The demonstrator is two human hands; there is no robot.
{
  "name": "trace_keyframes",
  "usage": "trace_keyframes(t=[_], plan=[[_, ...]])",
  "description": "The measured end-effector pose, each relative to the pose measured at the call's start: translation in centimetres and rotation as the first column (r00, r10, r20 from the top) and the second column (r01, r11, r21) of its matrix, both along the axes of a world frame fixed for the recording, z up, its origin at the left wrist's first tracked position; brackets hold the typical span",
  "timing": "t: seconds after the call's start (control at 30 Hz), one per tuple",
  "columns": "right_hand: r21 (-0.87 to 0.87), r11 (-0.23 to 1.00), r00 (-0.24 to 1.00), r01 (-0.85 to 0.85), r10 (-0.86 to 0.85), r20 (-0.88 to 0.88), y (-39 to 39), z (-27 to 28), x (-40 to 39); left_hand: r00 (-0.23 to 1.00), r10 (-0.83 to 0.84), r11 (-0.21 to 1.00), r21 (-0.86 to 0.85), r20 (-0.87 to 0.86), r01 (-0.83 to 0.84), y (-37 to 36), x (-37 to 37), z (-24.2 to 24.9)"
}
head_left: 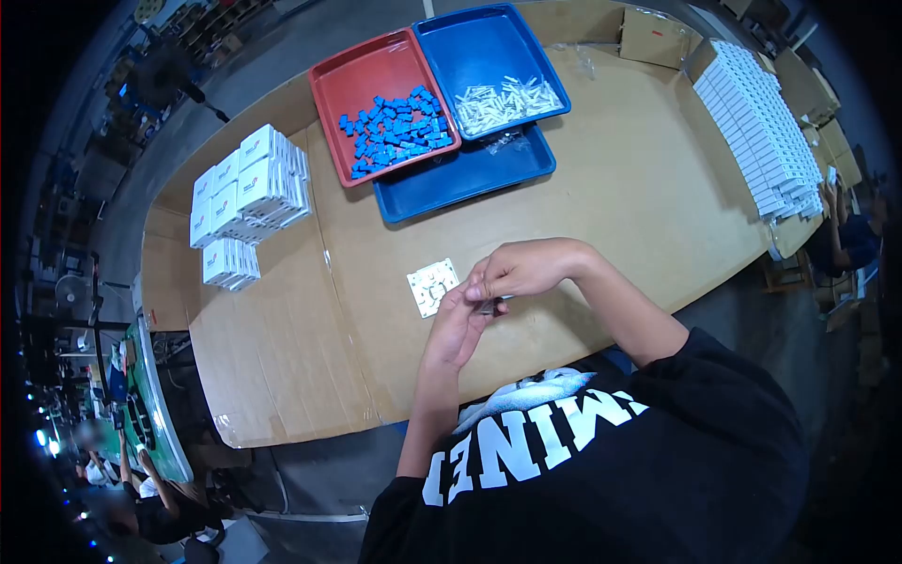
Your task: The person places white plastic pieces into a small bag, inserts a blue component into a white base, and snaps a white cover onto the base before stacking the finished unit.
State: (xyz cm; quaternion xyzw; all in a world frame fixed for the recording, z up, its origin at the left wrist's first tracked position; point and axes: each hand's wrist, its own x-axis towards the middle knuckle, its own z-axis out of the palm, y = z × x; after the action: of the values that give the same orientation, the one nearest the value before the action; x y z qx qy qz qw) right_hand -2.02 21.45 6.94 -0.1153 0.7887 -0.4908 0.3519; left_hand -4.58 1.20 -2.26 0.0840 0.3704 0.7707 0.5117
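Observation:
My left hand (457,329) is raised over the near part of the table, palm turned up and fingers curled. From above, my right hand (528,269) meets it, thumb and fingers pinched together at the left fingertips. A small, dark greyish piece (488,306) shows between the hands; most of it is covered, so its kind cannot be made out. Just beyond my left fingers, a white square plastic plate (432,288) with cutouts and raised details lies flat on the cardboard-covered table (376,348).
A red tray (324,94) holds small blue parts (399,132). Beside it, a blue tray (479,38) carries pale slim pieces (507,103), partly over another blue tray (460,193). White square pieces (249,193) are stacked left, and long white stacks (761,132) stand right. Other people work at both sides.

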Motion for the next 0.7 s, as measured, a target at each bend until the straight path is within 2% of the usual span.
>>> trace_keyframes(t=[0.03,0.1,0.13,0.2,0.23,0.27,0.3,0.33,0.37,0.43,0.47,0.53,0.57,0.63,0.7], plan=[[0.000,1.000,1.000,0.005,-0.005,-0.004,0.3,-0.3,0.0,1.000,-0.005,1.000,0.000,-0.004,0.005,-0.1,0.1,0.0],[-0.217,0.972,0.992,0.089,-0.107,-0.072,2.1,-2.0,-0.6,0.999,0.031,0.999,-0.039,-0.031,-0.032,0.0,-0.2,0.4],[-0.243,0.945,0.964,0.218,-0.247,-0.096,3.2,-2.3,-1.2,0.999,0.029,0.999,-0.035,-0.040,-0.030,-0.1,-0.5,0.6],[-0.186,0.896,0.883,0.403,-0.434,-0.178,6.5,-1.8,-3.0,0.997,0.074,0.993,-0.098,0.023,-0.071,-0.7,-0.7,0.7],[-0.184,0.829,0.803,0.528,-0.558,-0.209,8.4,-2.6,-4.4,0.997,0.072,0.993,-0.097,0.017,-0.070,-1.1,-0.5,0.6],[-0.167,0.796,0.678,0.581,-0.588,-0.442,10.6,-4.2,-6.3,0.993,0.104,0.991,-0.095,0.064,-0.097,-1.5,-0.3,0.2],[-0.163,0.685,0.455,0.710,-0.623,-0.636,12.1,-5.8,-7.9,0.984,0.135,0.988,-0.093,0.112,-0.125,-1.9,-0.1,-0.1],[-0.078,0.551,0.319,0.831,-0.587,-0.744,13.4,-6.4,-9.1,0.985,0.136,0.988,-0.090,0.109,-0.126,-2.4,0.2,-0.2],[-0.030,0.445,0.246,0.895,-0.549,-0.799,14.0,-5.9,-10.0,0.977,0.145,0.989,-0.064,0.156,-0.137,-2.9,0.6,-0.4],[-0.011,0.372,0.155,0.928,-0.414,-0.897,16.4,-7.1,-12.2,0.966,0.160,0.987,-0.034,0.201,-0.156,-4.0,1.3,-0.9],[-0.011,0.377,0.156,0.926,-0.410,-0.899,17.2,-7.5,-12.7,0.968,0.169,0.985,-0.056,0.187,-0.161,-4.6,1.7,-1.2],[0.192,0.286,0.255,0.939,-0.203,-0.945,17.5,-7.4,-12.9,0.968,0.179,0.983,-0.079,0.176,-0.167,-5.8,2.6,-2.1],[0.191,0.289,0.255,0.938,-0.201,-0.946,17.6,-7.3,-12.9,0.965,0.184,0.982,-0.066,0.187,-0.175,-6.3,2.9,-2.5],[0.326,0.265,0.384,0.908,-0.211,-0.899,17.6,-7.3,-13.1,0.961,0.194,0.981,-0.053,0.196,-0.187,-7.2,3.5,-3.2],[0.334,0.267,0.395,0.904,-0.222,-0.892,17.7,-7.6,-13.3,0.947,0.181,0.983,-0.031,0.264,-0.179,-7.5,3.8,-3.4]])
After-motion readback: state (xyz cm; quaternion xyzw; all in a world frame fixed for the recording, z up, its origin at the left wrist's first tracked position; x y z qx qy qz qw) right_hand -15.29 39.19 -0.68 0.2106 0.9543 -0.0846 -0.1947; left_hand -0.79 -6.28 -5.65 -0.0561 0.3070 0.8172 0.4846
